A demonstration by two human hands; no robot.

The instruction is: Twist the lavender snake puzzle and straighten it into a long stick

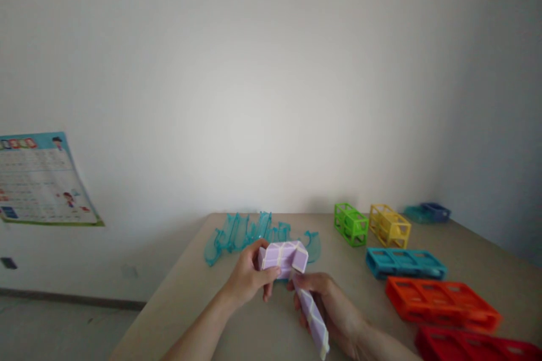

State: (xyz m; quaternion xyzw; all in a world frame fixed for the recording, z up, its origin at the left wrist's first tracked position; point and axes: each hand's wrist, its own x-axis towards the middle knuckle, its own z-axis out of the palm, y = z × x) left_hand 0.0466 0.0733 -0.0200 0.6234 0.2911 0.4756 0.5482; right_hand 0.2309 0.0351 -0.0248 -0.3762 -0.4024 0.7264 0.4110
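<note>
A lilac snake twist puzzle (284,254) with pale edges is held up over the table in both hands. My left hand (249,272) grips its folded upper part, thumb along the lower side and fingers behind. My right hand (328,299) is closed round the straight section just below the bend. From there the tail slants down toward the lower edge of the view. The fingertips behind the puzzle are partly hidden. Right behind it lie several translucent teal plastic pieces (240,231), some curved, partly covered by the puzzle and my left hand.
Along the table's right side sit open-frame plastic blocks: green (350,224), yellow (389,225), blue (405,263), orange (442,302) and red (474,345). Dark blue and teal pieces (435,212) lie in the far right corner. A poster (46,180) hangs on the left wall.
</note>
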